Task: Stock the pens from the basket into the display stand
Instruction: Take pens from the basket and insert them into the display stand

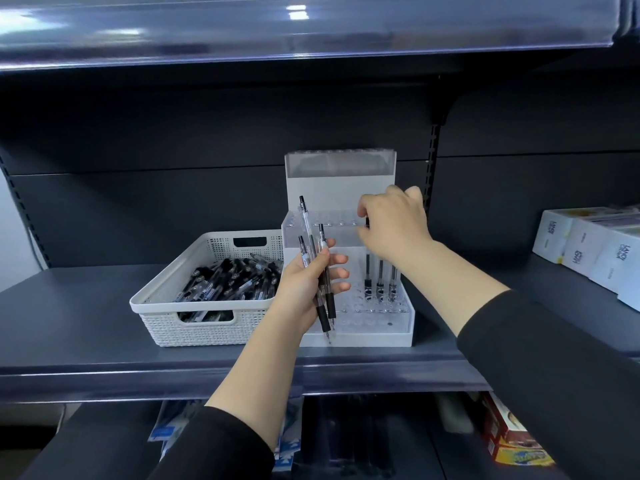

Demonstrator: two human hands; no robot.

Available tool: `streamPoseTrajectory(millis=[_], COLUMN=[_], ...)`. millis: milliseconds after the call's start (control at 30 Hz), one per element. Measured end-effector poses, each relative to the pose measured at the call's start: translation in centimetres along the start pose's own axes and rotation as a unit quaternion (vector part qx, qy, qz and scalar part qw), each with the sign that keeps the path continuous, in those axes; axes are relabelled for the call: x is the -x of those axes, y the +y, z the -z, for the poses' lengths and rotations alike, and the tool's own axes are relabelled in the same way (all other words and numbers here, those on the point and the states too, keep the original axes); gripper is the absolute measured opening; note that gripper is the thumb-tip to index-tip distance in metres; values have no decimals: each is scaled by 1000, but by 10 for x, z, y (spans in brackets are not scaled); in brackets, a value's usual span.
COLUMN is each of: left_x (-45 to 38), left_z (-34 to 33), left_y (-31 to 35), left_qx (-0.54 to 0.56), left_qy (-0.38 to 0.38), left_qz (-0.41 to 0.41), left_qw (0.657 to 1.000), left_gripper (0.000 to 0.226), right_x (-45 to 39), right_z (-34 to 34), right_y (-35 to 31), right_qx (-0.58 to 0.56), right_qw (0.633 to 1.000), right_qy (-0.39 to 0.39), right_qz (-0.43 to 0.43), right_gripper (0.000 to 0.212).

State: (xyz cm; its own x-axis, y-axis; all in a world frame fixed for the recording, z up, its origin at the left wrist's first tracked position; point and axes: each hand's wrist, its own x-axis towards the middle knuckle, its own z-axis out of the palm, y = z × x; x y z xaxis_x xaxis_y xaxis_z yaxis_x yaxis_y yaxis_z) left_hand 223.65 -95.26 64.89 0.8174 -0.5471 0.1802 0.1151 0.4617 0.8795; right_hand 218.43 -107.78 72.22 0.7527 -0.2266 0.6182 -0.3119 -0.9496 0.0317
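Left hand (304,282) with 3 pens (317,268)

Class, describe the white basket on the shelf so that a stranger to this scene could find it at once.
Start at the grey shelf at chest height and find the white display stand in its middle. The basket sits directly left of it. Unlike the smooth stand, it has woven, perforated walls with handle cutouts and holds a loose pile of black-gripped pens.

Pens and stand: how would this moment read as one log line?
left hand: holds spare pens | right hand: at display stand top tier | basket: pens remain
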Motion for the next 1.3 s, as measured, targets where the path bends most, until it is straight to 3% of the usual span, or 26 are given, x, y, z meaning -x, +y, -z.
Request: streamPoseTrajectory(millis=[300, 700, 967, 1033, 1100, 1200, 1300], left_x=[0, 0, 1, 1, 1, 1, 3], left_z=[1, 1, 1, 1, 0, 0, 0], left_y=[0, -1, 0, 0, 0, 0, 1], left_qx=[1, 3, -4, -4, -6, -10, -16], left_qy=[-5, -7, -8, -8, -7, -7, -13], left_qz=[-1, -2, -6, -4, -2, -1, -1], left_qw=[1000, 1000, 1000, 1000, 1000, 1000, 1000], left_gripper=[20, 18, 16, 17, 18, 18, 18], right_x=[-5, 0, 2, 5, 8, 14, 16], right_z=[7, 3, 7, 7, 6, 9, 9], right_y=[7, 4, 6, 11, 14, 9, -4], right_qx=[-175, -81, -101, -117, -183, -328, -366], right_qw=[982, 994, 992, 991, 981, 923, 911], right_qy=[-55, -57, -66, -42, 50, 193, 182], right_qz=[-54, -39, -45, -46, -51, -53, -62], right_gripper=[26, 15, 13, 19, 22, 10, 9])
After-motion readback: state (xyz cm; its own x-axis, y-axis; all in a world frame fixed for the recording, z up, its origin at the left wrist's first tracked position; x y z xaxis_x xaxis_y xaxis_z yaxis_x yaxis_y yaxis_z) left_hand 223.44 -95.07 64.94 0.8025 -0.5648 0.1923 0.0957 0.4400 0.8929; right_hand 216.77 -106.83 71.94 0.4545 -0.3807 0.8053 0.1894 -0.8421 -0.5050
